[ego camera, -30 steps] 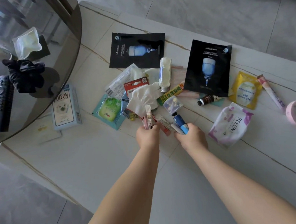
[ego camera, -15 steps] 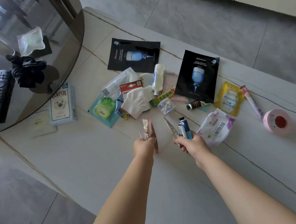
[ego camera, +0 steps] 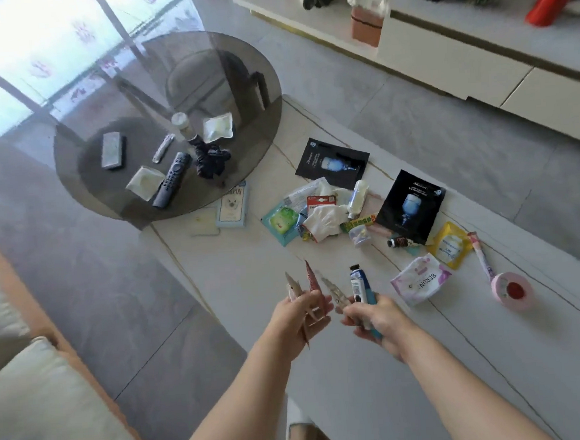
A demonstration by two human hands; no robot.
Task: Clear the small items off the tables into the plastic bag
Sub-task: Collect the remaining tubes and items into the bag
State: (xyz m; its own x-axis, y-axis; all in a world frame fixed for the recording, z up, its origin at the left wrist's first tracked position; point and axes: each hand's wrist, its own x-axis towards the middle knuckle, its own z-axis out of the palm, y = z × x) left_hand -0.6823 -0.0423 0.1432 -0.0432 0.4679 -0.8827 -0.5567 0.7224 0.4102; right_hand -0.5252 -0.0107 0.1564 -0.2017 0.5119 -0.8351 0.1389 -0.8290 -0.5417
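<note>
1. The left hand (ego camera: pixel 300 313) pinches a fan of thin pink and red foil sachets (ego camera: pixel 305 282), fingers curled round their lower ends, above the white marble-look low table (ego camera: pixel 251 274).
2. The right hand (ego camera: pixel 374 318) grips a small blue-and-white cream tube (ego camera: pixel 357 283) and a slim patterned sachet (ego camera: pixel 334 290) together.
3. No plastic bag is in view; find it before letting go, I judge.
4. Keep both grips firm: the slick packets could slide out.
5. Plenty remains: two black face-mask packets (ego camera: pixel 413 207), a pink-and-white wipes pack (ego camera: pixel 419 279) and a pink tape roll (ego camera: pixel 513 290).
6. The round smoked-glass table (ego camera: pixel 257 67) holds a dark remote control (ego camera: pixel 172 180).
</note>
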